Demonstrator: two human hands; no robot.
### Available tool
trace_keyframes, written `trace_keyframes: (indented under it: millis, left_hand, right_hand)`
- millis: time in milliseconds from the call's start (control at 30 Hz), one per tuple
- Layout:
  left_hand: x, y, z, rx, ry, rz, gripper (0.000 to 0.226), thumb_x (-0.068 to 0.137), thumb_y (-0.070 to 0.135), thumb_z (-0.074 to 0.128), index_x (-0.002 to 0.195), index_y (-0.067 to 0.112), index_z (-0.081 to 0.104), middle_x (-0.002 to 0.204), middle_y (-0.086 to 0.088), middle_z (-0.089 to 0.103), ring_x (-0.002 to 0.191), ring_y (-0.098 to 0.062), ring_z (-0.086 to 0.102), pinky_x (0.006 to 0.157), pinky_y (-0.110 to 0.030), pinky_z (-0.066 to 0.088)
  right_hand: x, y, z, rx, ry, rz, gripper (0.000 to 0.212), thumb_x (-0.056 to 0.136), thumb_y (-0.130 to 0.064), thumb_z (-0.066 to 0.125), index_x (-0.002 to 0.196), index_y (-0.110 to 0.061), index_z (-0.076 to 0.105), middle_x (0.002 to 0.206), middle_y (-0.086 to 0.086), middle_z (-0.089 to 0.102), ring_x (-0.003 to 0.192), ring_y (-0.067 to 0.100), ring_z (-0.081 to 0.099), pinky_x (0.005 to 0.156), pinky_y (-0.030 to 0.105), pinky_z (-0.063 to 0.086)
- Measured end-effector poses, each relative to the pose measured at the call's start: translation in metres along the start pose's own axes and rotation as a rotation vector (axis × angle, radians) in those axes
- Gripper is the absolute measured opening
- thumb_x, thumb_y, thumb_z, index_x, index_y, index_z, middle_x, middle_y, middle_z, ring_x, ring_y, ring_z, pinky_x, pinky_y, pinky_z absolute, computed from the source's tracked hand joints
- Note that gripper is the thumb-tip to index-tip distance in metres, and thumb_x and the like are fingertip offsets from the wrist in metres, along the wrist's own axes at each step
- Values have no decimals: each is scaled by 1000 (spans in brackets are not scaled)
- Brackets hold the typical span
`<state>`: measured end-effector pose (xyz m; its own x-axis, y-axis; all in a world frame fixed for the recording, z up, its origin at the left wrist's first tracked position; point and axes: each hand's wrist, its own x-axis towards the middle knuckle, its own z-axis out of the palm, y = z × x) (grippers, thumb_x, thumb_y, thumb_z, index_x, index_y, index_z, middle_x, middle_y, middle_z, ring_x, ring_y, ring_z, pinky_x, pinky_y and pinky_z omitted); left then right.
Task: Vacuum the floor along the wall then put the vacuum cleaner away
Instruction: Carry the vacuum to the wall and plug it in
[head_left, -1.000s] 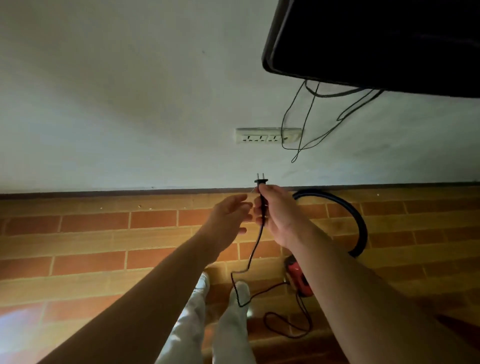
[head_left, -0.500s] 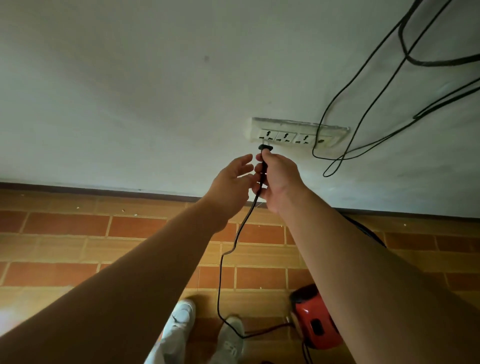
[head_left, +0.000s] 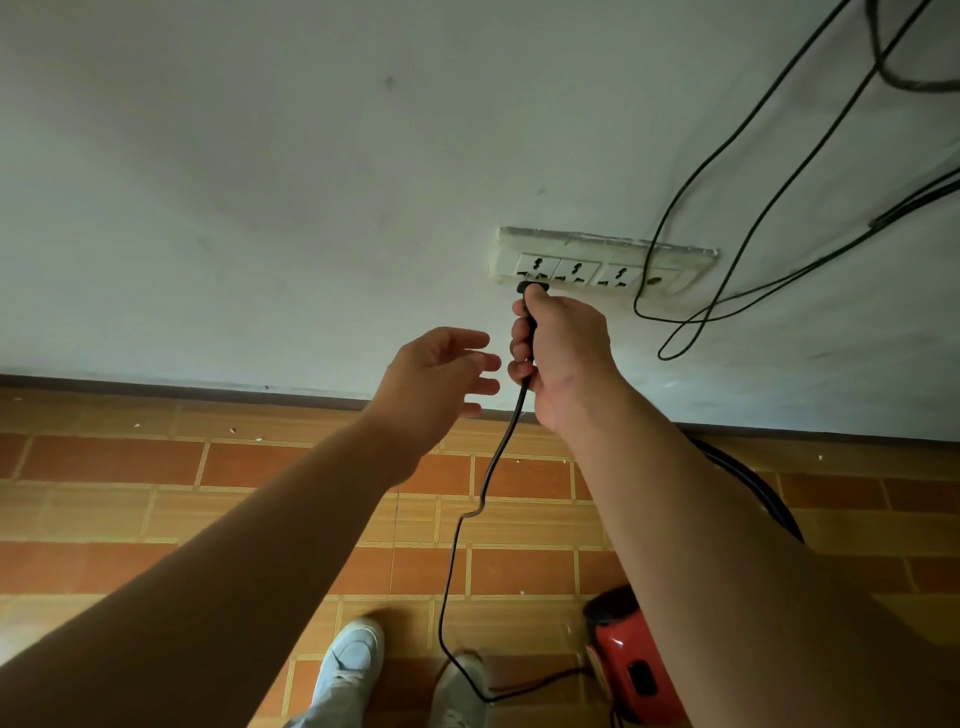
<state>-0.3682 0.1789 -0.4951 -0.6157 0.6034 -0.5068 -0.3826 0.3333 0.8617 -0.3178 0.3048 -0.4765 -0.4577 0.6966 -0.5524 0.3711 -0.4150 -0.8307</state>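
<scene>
My right hand (head_left: 563, 353) grips the black plug (head_left: 531, 291) of the vacuum's cord (head_left: 457, 535), with the plug's head at the leftmost socket of the white wall outlet strip (head_left: 597, 262). Whether the prongs are inside the socket cannot be told. My left hand (head_left: 441, 382) hovers just left of the cord, fingers spread and holding nothing. The cord hangs down and runs along the floor to the red vacuum cleaner (head_left: 623, 654), which sits on the tiles at the bottom right, partly behind my right arm. Its black hose (head_left: 753, 493) curves out behind that arm.
Thin black cables (head_left: 727, 249) hang down the white wall right of the outlet. The floor (head_left: 130, 499) has orange and tan tiles with small white crumbs near the dark skirting (head_left: 156, 387). My two white shoes (head_left: 353, 660) stand at the bottom centre.
My right hand has raised the plug to the leftmost socket. My left hand has come away from the cord and opened. The view has moved closer to the wall.
</scene>
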Motion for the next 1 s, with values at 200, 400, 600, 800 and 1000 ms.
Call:
trace_keyframes:
  millis: [200,400,600,800,1000]
  left_hand:
    - [0,-6,-5,9,29,-40,18,100,11,55,112,17,68,98,2,77,88,-15,74,83,-41,61]
    - [-2,-13,-9,13,41,-69,18,101,12,54,111,17,68,99,1,76,86,-13,74,80,-35,62]
    - [-2,-16,-14,8,29,-73,18,101,13,54,110,18,68,97,3,77,85,-12,74,78,-34,61]
    - [-2,-20,-22,-4,47,-89,18,101,13,54,109,19,68,96,4,77,85,-12,75,81,-37,62]
    - [-8,-22,-22,1,45,-88,17,100,11,54,109,16,68,99,1,77,87,-16,75,84,-41,61]
  right_hand:
    - [5,-4,-4,34,-9,14,23,104,-22,54,87,-9,62,58,-1,47,47,10,34,43,24,25]
    - [4,-2,6,69,32,24,23,105,-19,51,88,-7,61,60,0,48,48,11,36,42,24,29]
    - [9,-6,11,106,39,3,25,105,-17,50,83,-9,59,61,0,45,47,10,32,42,23,25]
    - [15,-7,10,147,5,14,28,105,-15,50,79,-9,60,59,0,53,42,10,41,40,21,34]
    - [11,-10,2,31,-71,8,25,106,-28,50,97,-11,65,73,2,74,62,17,70,57,28,53]
